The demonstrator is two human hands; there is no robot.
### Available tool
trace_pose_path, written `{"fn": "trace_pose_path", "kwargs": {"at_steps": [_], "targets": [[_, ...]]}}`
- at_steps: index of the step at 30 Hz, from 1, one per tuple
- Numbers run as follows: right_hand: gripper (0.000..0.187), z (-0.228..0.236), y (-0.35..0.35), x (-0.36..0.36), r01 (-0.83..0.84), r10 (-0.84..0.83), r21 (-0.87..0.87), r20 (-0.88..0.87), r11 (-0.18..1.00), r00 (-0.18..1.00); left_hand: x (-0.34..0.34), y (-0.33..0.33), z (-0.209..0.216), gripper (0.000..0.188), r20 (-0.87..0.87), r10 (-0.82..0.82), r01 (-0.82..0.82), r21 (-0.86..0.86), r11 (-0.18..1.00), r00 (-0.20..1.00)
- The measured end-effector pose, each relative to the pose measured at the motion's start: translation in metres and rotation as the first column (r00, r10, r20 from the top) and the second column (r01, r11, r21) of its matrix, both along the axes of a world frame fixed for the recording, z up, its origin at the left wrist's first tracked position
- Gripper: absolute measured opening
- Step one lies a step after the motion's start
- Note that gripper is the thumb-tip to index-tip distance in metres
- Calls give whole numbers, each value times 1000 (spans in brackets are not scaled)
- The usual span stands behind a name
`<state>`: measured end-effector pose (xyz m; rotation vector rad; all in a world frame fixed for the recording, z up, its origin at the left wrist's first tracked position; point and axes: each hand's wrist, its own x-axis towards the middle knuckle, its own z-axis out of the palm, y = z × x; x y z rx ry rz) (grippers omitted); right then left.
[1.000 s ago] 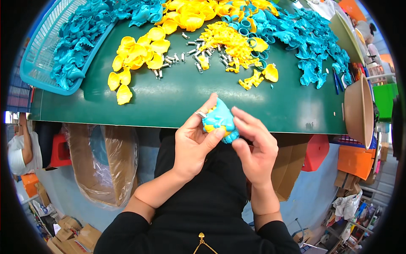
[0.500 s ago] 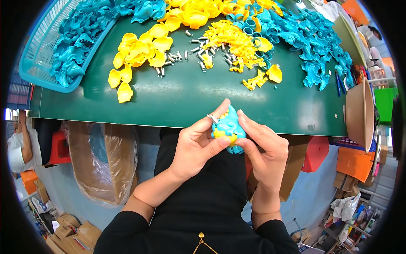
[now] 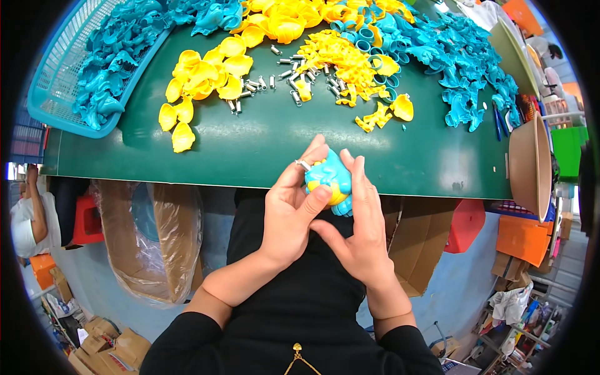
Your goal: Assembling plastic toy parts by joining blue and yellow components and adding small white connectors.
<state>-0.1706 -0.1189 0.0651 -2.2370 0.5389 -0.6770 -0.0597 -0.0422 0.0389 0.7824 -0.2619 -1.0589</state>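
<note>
A small blue and yellow plastic toy figure [image 3: 329, 177] is held in my left hand [image 3: 282, 212], just over the near edge of the green table. My left thumb presses on its yellow front while the fingers curl behind it. A small silver metal spring [image 3: 304, 165] pokes out beside my left fingers. My right hand [image 3: 362, 234] has its fingers stretched upright against the toy's right side, with the thumb spread away below. The toy's back is hidden by my fingers.
On the green table [image 3: 244, 150] lie yellow shell pieces [image 3: 200, 76], springs [image 3: 296, 97], small yellow parts [image 3: 337, 56] and blue parts [image 3: 459, 69]. A blue basket [image 3: 56, 81] of blue parts stands left; a tan tub [image 3: 525, 165] stands right. Cardboard boxes [image 3: 422, 240] are below.
The toy has moved slightly left and turned in my left hand. My right hand has let go of its pinch; its fingers straightened and the thumb moved down, away from the toy.
</note>
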Motion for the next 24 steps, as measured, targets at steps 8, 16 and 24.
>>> {"fn": "trace_pose_path", "kwargs": {"at_steps": [8,16,24], "targets": [[52,-21,-13,-15,12,-57,163,272,987,961,20,11,-11,69,132,-139,160,-174,972,982],[54,-20,-12,-11,-58,-41,272,345,960,938,33,12,-17,68,454,-43,136,-173,975,890],[55,-41,-9,-1,-124,-180,485,532,866,828,21,5,-7,73,159,-24,44,-121,992,987]]}}
